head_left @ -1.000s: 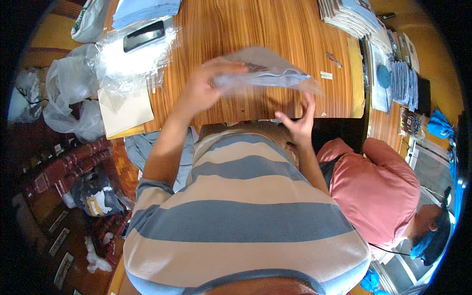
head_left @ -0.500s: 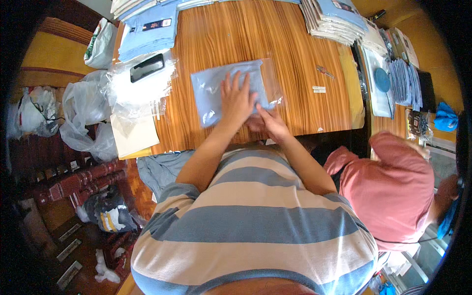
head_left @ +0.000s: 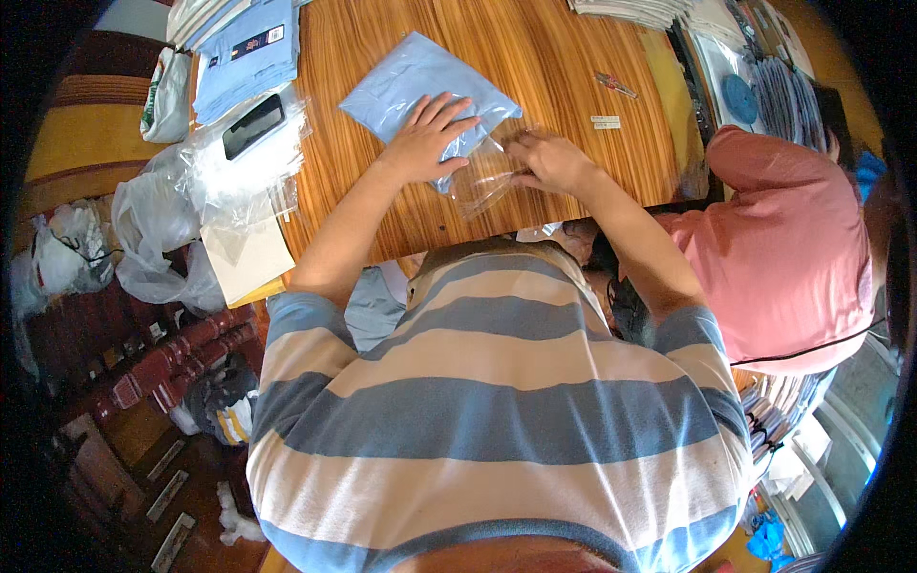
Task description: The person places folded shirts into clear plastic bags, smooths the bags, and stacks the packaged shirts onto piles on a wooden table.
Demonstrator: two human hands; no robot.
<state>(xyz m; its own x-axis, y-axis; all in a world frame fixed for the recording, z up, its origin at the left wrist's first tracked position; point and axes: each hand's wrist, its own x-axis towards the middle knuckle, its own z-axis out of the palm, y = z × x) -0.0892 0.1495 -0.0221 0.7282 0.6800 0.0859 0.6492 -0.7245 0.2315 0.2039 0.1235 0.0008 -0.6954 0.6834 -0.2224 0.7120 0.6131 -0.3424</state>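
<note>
A folded light-blue garment (head_left: 411, 78) lies in a clear plastic bag on the wooden table (head_left: 564, 81), turned at a slant. Flat on its lower part rests my left hand (head_left: 426, 138), fingers spread. At the bag's near right side, my right hand (head_left: 552, 162) has its fingers curled and pinched on the loose clear end of the plastic bag (head_left: 482, 177), which stretches between both hands. Part of that plastic under the right fingers is blurred.
Stacked blue garments (head_left: 250, 57) and a phone (head_left: 254, 126) on clear bags lie at the left. A small red-handled tool (head_left: 616, 84) and a white label strip (head_left: 606, 122) are at the right. A person in a pink shirt (head_left: 774, 258) sits close on the right.
The bagged garment has turned to a slant and shifted slightly away from me. My right hand has moved right, drawing the bag's loose end out. The person in pink has leaned nearer the table.
</note>
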